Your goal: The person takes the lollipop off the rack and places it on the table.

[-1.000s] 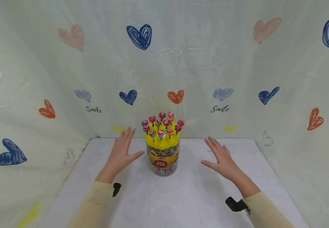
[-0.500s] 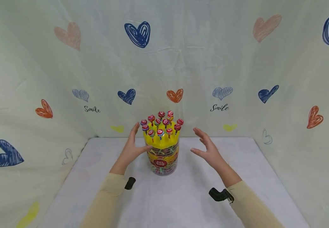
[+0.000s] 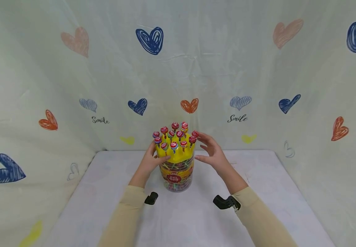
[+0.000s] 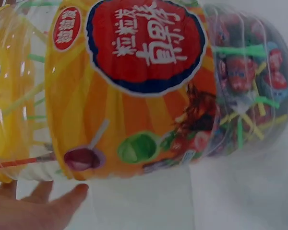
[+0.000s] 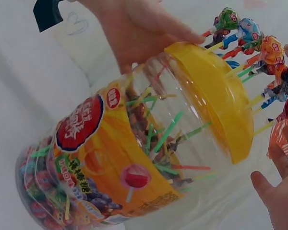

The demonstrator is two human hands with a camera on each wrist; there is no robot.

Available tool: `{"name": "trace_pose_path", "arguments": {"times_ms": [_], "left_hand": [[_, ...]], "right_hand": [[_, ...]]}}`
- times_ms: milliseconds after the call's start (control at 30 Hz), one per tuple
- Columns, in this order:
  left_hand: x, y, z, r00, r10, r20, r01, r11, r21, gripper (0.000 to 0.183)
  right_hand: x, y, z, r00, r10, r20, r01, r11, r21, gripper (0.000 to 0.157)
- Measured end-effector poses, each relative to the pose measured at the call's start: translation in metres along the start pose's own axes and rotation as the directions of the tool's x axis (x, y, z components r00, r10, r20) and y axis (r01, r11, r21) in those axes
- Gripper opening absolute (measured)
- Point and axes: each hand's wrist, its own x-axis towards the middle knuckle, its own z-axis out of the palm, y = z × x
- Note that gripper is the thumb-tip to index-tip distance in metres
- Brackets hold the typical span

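A clear plastic jar [image 3: 178, 187] filled with wrapped lollipops stands upright on the table, with an orange-yellow label. Its yellow lid [image 3: 180, 157] holds several upright lollipops [image 3: 174, 145] by their sticks. My left hand [image 3: 149, 161] grips the left side of the lid, thumb across the front and fingertips partly hidden behind it. The right wrist view shows that left thumb [image 5: 182, 32] at the lid's rim. To the right of the lid, my right hand [image 3: 214, 155] has its fingers spread, apart from the lid in the right wrist view; its forefinger is near a red lollipop.
A white cloth covers the table [image 3: 110, 192]. Behind and beside it hangs a pale curtain [image 3: 209, 75] printed with hearts. Black devices [image 3: 226, 202] sit on both wrists near the beige sleeves.
Both hands have moved inward from either side towards the jar. The left hand has reached the lid, and the right hand has come close to it. The jar has stayed in place.
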Motion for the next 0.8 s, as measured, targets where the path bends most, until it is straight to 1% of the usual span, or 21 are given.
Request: {"name": "trace_pose_path", "arguments": {"times_ms": [167, 367, 600, 700, 767, 800], "left_hand": [[0.0, -0.006, 0.003, 0.997, -0.066, -0.03, 0.066, 0.998, -0.012, 0.087], [0.0, -0.006, 0.005, 0.996, -0.077, -0.036, 0.077, 0.997, -0.012, 0.088], [0.0, -0.005, 0.005, 0.996, -0.083, -0.023, 0.082, 0.996, -0.024, 0.087], [0.0, -0.004, 0.004, 0.997, -0.082, -0.015, 0.081, 0.996, -0.039, 0.086], [-0.002, -0.002, 0.004, 0.996, -0.084, -0.008, 0.083, 0.995, -0.047, 0.086], [-0.005, 0.002, 0.005, 0.996, -0.086, -0.006, 0.086, 0.995, -0.046, 0.086]], "right_hand": [[0.006, -0.002, 0.003, 1.0, -0.003, 0.001, 0.003, 1.0, 0.025, 0.073], [0.009, -0.001, 0.005, 1.0, 0.015, -0.003, -0.015, 0.999, 0.037, 0.071], [0.012, 0.002, 0.005, 0.999, 0.048, -0.01, -0.048, 0.997, 0.056, 0.069], [0.012, 0.001, 0.005, 0.999, 0.051, -0.012, -0.05, 0.997, 0.066, 0.068], [0.012, 0.0, 0.006, 0.999, 0.049, -0.015, -0.048, 0.996, 0.075, 0.067], [0.012, -0.001, 0.006, 0.999, 0.05, -0.017, -0.048, 0.995, 0.082, 0.067]]}}
